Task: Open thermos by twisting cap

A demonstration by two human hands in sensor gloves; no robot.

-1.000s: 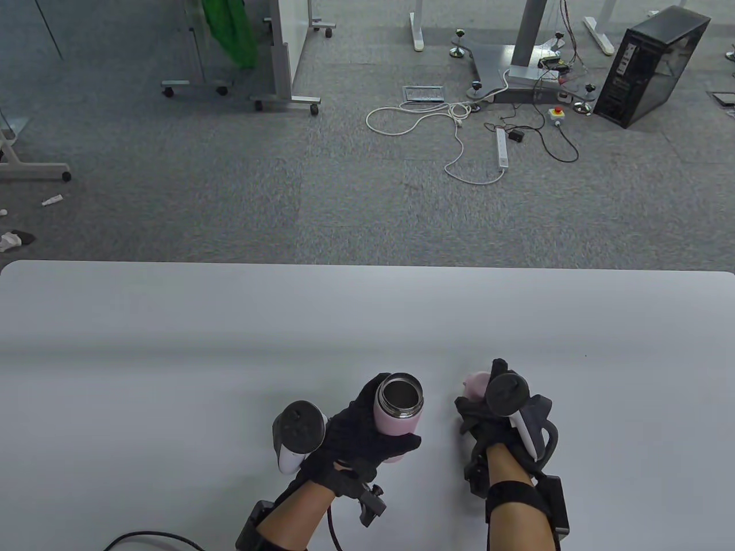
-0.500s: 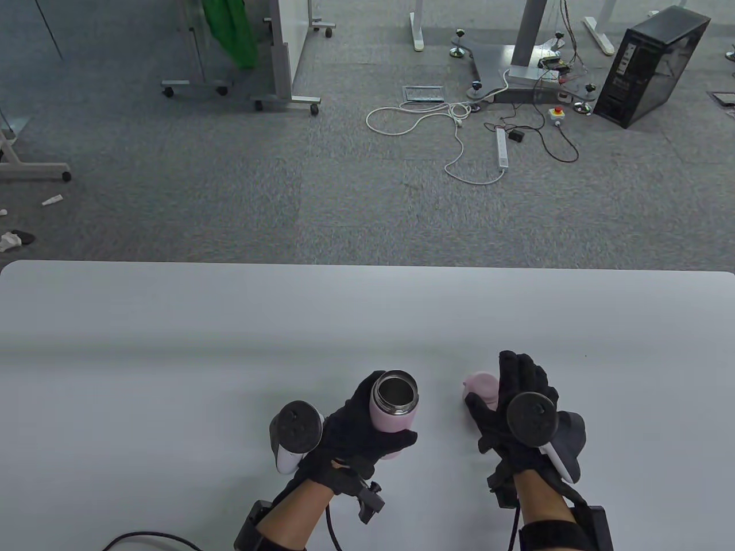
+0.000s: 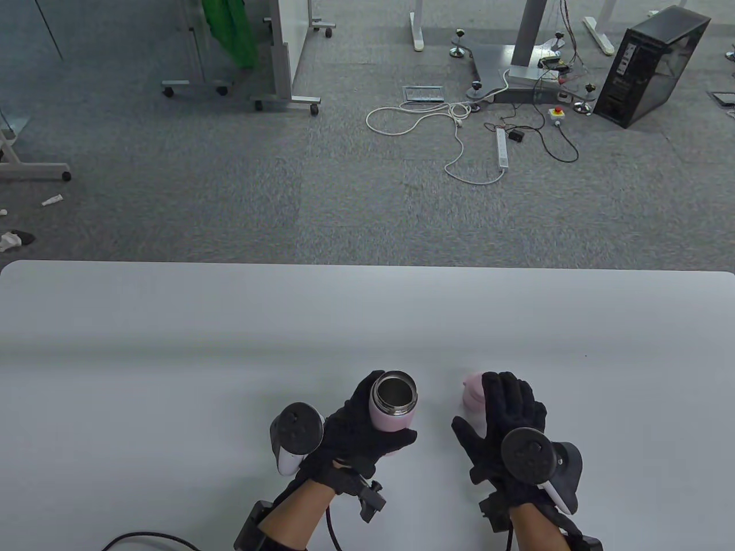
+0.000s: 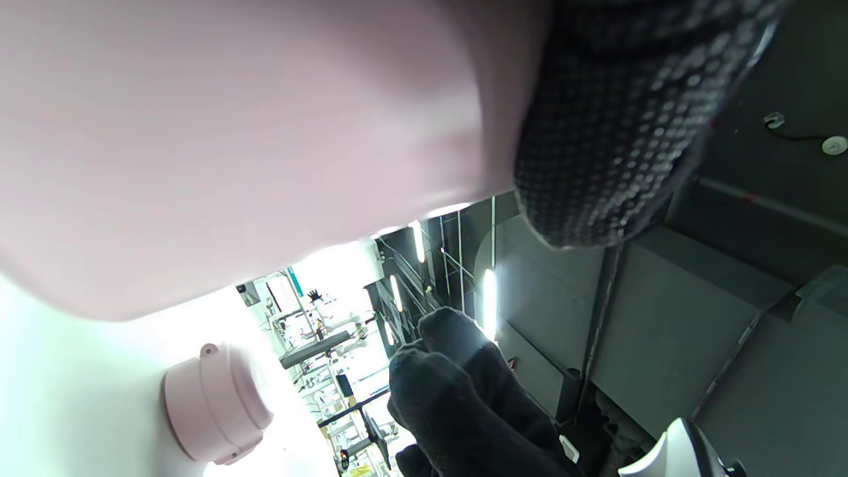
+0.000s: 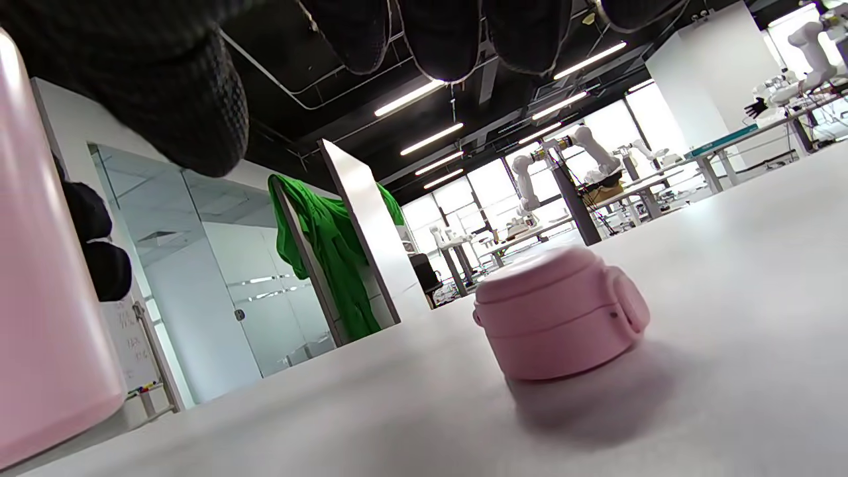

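Thermos [image 3: 394, 404] stands upright near the worktop's [image 3: 172, 344] six o'clock edge, its steel mouth uncovered, with the left hand [image 3: 362, 430] wrapped around the pink body just below the rim. Its cap [image 3: 472, 390] sits on the worktop at three o'clock of the bottle, apart from it — the right wrist view shows it resting flat, top up, nothing pinching it. The right hand [image 3: 505, 419] hovers over the cap's near side with fingers spread and empty. The task looks done. As for handling, the bottle is probably rigid steel under a smooth coating, light if empty but slippery, so a full wrap around the mid-body suits it; the small, stiff cap is best taken by its round sides.
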